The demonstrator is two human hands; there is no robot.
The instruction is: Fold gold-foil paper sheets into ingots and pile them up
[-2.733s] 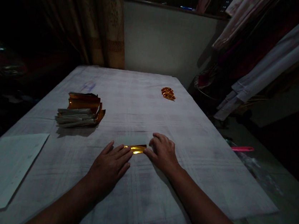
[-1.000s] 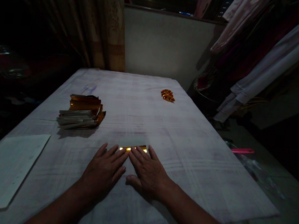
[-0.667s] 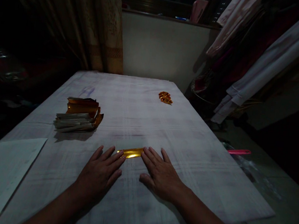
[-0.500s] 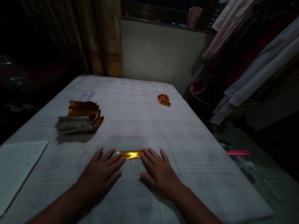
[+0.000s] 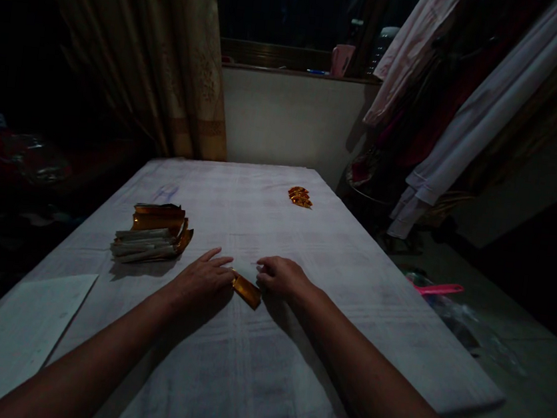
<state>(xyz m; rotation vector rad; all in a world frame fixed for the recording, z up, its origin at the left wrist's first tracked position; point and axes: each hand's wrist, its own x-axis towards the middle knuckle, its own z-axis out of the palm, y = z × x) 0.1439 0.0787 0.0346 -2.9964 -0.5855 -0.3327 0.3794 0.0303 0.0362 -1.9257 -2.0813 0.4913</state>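
Note:
A narrow folded strip of gold foil paper (image 5: pixel 247 293) lies slanted on the cloth-covered table (image 5: pixel 217 390) between my hands. At its left end, my left hand (image 5: pixel 206 277) grips it, with the upper fingers stretched forward and the thumb hidden. My right hand (image 5: pixel 281 276) is closed, its fingers curled in at the strip's right end; the contact is partly hidden. Left of my left hand sits a loose stack of gold foil papers (image 5: pixel 152 238), some with pale backs up. Several small folded gold foil pieces (image 5: pixel 300 197) lie together near the far right edge.
A white sheet (image 5: pixel 9 319) lies at the table's left edge. Beyond the far edge are a curtain (image 5: pixel 175 56), a wall, and a windowsill with a pink mug (image 5: pixel 342 60). Clothes (image 5: pixel 471 110) hang at right, above a pink handle (image 5: pixel 439 289) and clear plastic.
My hands have gone from lying flat on the strip's ends to gripping at it, the right fingers now curled. The strip has turned, its right end nearer me. The camera view has tilted up slightly.

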